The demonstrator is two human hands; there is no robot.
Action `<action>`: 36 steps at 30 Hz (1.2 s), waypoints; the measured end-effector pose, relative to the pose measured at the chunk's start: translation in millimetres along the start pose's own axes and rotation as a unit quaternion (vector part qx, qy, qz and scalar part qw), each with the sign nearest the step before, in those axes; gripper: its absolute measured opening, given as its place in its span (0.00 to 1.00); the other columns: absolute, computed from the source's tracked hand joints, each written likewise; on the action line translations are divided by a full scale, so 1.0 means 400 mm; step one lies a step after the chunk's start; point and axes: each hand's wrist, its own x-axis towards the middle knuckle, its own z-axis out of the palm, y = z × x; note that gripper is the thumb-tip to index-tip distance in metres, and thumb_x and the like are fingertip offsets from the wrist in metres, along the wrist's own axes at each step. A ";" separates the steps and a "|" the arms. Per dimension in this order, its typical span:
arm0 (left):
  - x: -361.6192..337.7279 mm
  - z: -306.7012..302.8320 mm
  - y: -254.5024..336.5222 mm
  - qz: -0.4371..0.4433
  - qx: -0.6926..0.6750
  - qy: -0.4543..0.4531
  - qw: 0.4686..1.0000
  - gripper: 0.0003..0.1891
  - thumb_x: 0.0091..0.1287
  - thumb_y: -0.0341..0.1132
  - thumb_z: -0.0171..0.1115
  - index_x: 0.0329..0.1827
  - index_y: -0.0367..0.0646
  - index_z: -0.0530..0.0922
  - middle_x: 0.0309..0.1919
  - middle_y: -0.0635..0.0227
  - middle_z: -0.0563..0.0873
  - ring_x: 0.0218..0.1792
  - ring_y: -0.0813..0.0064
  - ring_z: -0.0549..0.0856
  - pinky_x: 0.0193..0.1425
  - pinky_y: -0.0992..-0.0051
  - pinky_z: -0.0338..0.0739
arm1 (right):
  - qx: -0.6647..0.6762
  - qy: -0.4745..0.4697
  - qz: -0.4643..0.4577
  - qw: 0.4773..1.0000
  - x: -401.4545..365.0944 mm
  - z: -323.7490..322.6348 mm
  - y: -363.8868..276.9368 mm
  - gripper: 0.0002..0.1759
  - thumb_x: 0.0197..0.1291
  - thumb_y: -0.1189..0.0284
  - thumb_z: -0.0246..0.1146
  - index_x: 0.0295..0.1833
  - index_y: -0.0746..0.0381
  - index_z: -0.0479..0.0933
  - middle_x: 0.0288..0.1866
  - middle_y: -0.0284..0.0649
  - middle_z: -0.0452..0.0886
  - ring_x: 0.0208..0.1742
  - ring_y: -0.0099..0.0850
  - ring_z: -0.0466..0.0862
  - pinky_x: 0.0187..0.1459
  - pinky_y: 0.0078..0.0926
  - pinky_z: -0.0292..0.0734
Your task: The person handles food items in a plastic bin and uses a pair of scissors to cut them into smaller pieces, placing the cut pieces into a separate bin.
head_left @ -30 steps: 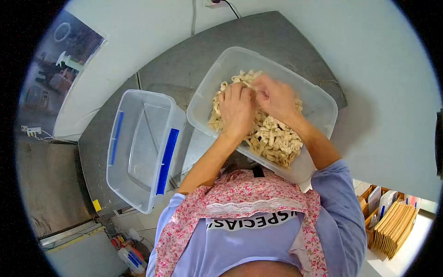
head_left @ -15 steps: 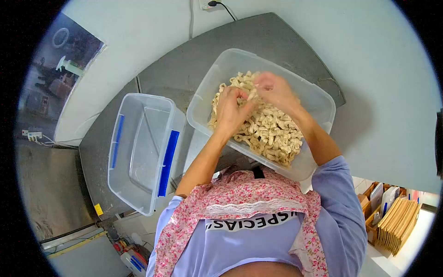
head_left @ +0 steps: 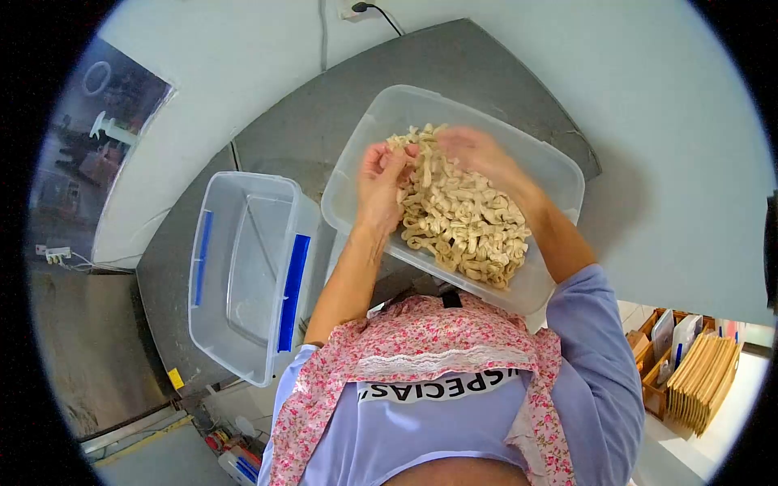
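Note:
A translucent plastic tub (head_left: pixel 559 174) holds a heap of cream-coloured, looped and knotted strips (head_left: pixel 474 231). Over the tub's left part, my left hand (head_left: pixel 381 190) has its fingers curled round some of these strips at the heap's edge. My right hand (head_left: pixel 480 154) hovers over the upper part of the heap, its fingers bent toward the left hand and smeared by motion. Between the two hands, strips partly cover one another, and the fingertips of the right hand are hidden among the blur.
Left of the tub stands an empty clear plastic box (head_left: pixel 247 271) with blue clips. Both rest on a dark grey table (head_left: pixel 324 121) against a pale wall. At lower right, an orange crate (head_left: pixel 652 393) holds brown folders (head_left: pixel 703 387).
My left hand has moved left, away from the heap's middle, with strips at its fingers. My right hand has shifted slightly left. The view has moved a little.

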 end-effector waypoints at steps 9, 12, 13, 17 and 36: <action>0.031 -0.043 0.096 0.029 -0.115 -0.019 0.993 0.08 0.72 0.37 0.57 0.41 0.46 0.68 0.28 0.74 0.72 0.28 0.81 0.70 0.37 0.78 0.71 | -0.453 -0.020 -0.059 0.889 0.013 0.024 0.080 0.17 0.51 0.68 0.67 0.49 0.56 0.77 0.52 0.40 0.77 0.56 0.41 0.77 0.54 0.48 0.71; 0.033 -0.058 0.099 -0.001 -0.066 -0.004 0.998 0.07 0.71 0.39 0.59 0.40 0.47 0.71 0.22 0.79 0.67 0.22 0.85 0.64 0.26 0.82 0.59 | -0.400 -0.014 -0.048 0.915 0.034 0.018 0.082 0.12 0.50 0.70 0.67 0.42 0.58 0.77 0.47 0.40 0.76 0.53 0.42 0.76 0.51 0.49 0.71; 0.031 -0.068 0.091 -0.028 -0.051 -0.002 0.998 0.07 0.70 0.39 0.60 0.40 0.47 0.72 0.21 0.80 0.66 0.20 0.86 0.63 0.24 0.82 0.57 | -0.406 0.002 -0.092 0.909 0.023 0.021 0.080 0.10 0.49 0.71 0.67 0.39 0.57 0.77 0.44 0.39 0.76 0.53 0.41 0.75 0.50 0.44 0.72; 0.018 -0.064 0.059 -0.071 0.021 0.010 0.997 0.06 0.69 0.38 0.62 0.39 0.46 0.77 0.19 0.83 0.68 0.17 0.89 0.61 0.19 0.84 0.51 | -0.438 -0.016 -0.203 0.875 0.038 0.034 0.108 0.09 0.49 0.74 0.65 0.38 0.58 0.77 0.43 0.38 0.78 0.49 0.43 0.77 0.49 0.42 0.73; 0.004 -0.023 -0.020 -0.117 0.036 -0.057 0.991 0.15 0.63 0.29 0.66 0.50 0.47 0.73 0.26 0.79 0.79 0.21 0.91 0.69 0.19 0.88 0.58 | -0.075 0.017 -0.176 0.981 -0.004 0.005 -0.018 0.10 0.60 0.72 0.65 0.45 0.65 0.79 0.41 0.36 0.83 0.40 0.25 0.82 0.42 0.23 0.78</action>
